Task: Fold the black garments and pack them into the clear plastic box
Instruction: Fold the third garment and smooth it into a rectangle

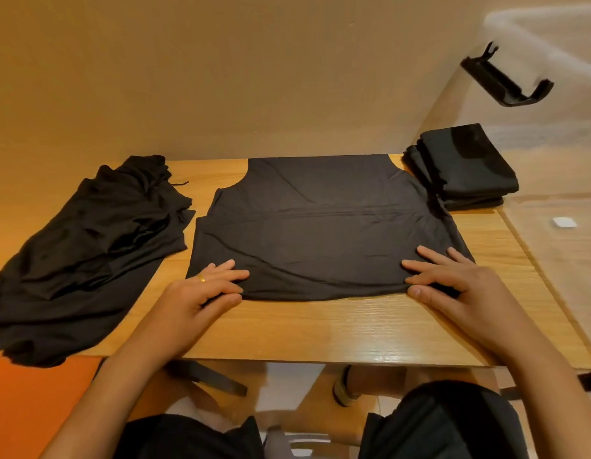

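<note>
Black garment (320, 226) lies flat on the surface (320, 329), near hem pinched at both corners by the left hand (201, 293) and right hand (459, 286); uneven lifting could skew the fold, and beyond the right fingers (423, 269) its edge might drag the folded stack (463, 167) just beside.

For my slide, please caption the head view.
Left hand and right hand pinch the near hem of a black garment spread on the table.
</note>
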Available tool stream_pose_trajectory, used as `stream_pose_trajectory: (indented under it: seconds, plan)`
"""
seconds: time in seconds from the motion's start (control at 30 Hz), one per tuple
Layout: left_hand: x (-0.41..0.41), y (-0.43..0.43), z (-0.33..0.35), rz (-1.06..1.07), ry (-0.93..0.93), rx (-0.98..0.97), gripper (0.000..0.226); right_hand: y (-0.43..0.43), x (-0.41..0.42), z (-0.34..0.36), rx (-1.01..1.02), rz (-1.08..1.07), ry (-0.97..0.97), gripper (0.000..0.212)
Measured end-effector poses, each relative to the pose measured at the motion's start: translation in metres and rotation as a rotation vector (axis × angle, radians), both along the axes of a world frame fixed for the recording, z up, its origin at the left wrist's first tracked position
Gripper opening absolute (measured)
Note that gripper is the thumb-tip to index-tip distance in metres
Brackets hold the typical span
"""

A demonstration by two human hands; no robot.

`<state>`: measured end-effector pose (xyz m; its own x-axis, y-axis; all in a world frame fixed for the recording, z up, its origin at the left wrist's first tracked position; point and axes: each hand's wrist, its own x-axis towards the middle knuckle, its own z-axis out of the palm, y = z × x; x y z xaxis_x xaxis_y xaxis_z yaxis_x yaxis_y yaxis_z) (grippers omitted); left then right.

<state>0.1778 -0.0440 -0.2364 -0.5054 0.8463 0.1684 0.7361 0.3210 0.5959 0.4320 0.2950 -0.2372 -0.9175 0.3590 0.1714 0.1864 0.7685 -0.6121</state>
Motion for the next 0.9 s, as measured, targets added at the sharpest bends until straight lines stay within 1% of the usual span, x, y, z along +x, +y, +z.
stream_pose_trajectory:
  seconds: [0.13, 0.27, 0.47, 0.57, 0.77, 0.83, 0.9]
  plan:
    - [0.001, -0.004, 0.005, 0.028, -0.057, -0.001, 0.023, -0.004, 0.007, -0.002, -0.019, -0.014, 0.006, 0.029]
    - [0.01, -0.01, 0.01, 0.027, -0.074, 0.009, 0.023, -0.008, 0.022, -0.003, -0.02, -0.007, -0.004, 0.033]
    - [0.03, -0.023, 0.009, 0.065, -0.118, 0.016, 0.019, -0.014, 0.039, -0.005, -0.016, 0.02, 0.019, 0.027]
    - [0.033, -0.03, 0.009, 0.07, -0.134, 0.005, 0.022, -0.018, 0.04, -0.006, -0.014, 0.008, 0.025, 0.028]
    - [0.032, -0.042, 0.012, 0.054, -0.105, -0.042, 0.024, -0.029, 0.046, -0.011, -0.049, 0.004, 0.029, 0.022]
    - [0.032, -0.045, 0.012, 0.039, -0.101, -0.04, 0.024, -0.03, 0.05, -0.011, -0.07, 0.006, 0.036, 0.025]
    - [0.032, -0.047, 0.012, 0.022, -0.09, -0.032, 0.018, -0.031, 0.055, -0.011, -0.084, 0.009, 0.032, 0.028]
